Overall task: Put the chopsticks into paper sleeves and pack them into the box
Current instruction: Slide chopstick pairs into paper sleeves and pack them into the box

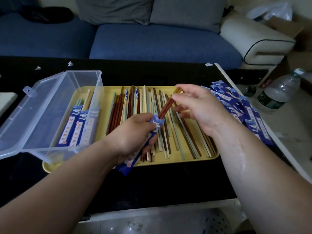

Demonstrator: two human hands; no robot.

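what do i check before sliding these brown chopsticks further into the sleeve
1. Grip on the paper: the left hand holds the sleeve: ok.
2. Entry: both brown chopsticks pass into the sleeve's mouth side by side: ok.
3. Push end: the right hand pinches their top ends: ok.
4. Depth of the tips inside the sleeve: cannot tell, paper and fingers hide them.
5. Destination: the box stands with its lid open and has room beside the sleeved pairs: ok.
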